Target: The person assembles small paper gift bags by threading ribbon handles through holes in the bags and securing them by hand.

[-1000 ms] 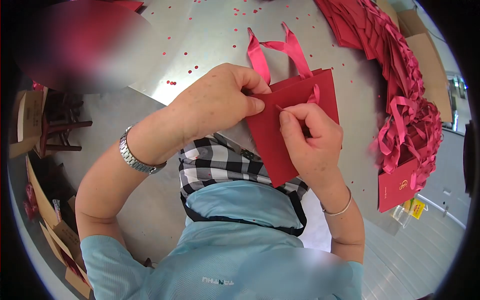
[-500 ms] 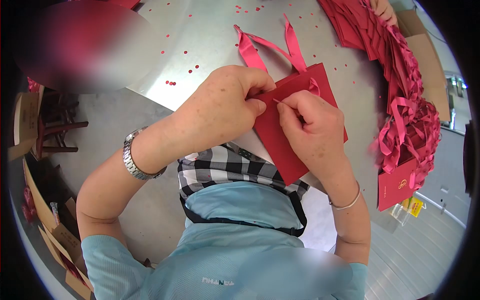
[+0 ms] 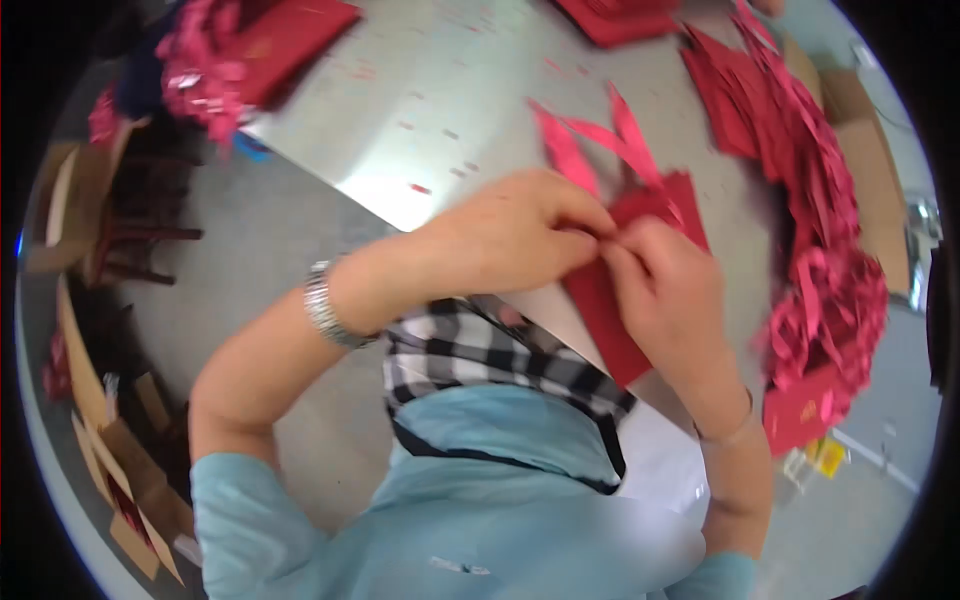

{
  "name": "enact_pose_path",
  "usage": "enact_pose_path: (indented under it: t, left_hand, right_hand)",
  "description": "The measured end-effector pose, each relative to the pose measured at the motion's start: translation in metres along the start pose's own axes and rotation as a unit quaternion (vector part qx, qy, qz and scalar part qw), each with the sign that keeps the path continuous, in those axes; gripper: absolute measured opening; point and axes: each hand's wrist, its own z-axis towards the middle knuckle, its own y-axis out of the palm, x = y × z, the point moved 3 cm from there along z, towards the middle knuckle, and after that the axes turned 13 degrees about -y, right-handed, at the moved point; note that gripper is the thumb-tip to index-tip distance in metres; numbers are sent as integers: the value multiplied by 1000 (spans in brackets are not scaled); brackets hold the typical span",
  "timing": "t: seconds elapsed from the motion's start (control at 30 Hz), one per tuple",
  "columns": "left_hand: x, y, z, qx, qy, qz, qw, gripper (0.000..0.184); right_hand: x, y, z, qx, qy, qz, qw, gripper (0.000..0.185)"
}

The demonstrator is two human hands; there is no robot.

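A small red paper bag (image 3: 612, 325) with pink ribbon handles (image 3: 630, 140) lies tilted at the near edge of the metal table. My left hand (image 3: 530, 230), with a metal watch on the wrist, has its thumb and fingers pinched together at the bag's upper left. Touching it there, my right hand (image 3: 665, 285) is also pinched, over the front of the bag. Motion blur and the fingers hide what is between the fingertips of both hands.
Red bags with pink ribbons (image 3: 800, 180) line the table's right side. More red bags lie at the top (image 3: 620, 18) and upper left (image 3: 290, 45). Small red dots are scattered on the table (image 3: 480, 100). Cardboard boxes (image 3: 870, 170) stand right and left; a stool (image 3: 150, 220) is at left.
The view has shifted, and more bags show at the top and upper left. My hands have come together so that their fingertips meet over the bag.
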Motion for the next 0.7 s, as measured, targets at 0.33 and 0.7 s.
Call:
enact_pose_path:
  t: [0.33, 0.7]
  left_hand:
    - [18, -9, 10, -58, 93, 125, 986, 24]
    - [6, 19, 15, 60, 154, 253, 953, 12]
  right_hand:
    - [-16, -1, -20, 88, -77, -32, 993, 7]
    - [-18, -17, -31, -8, -53, -61, 997, 22]
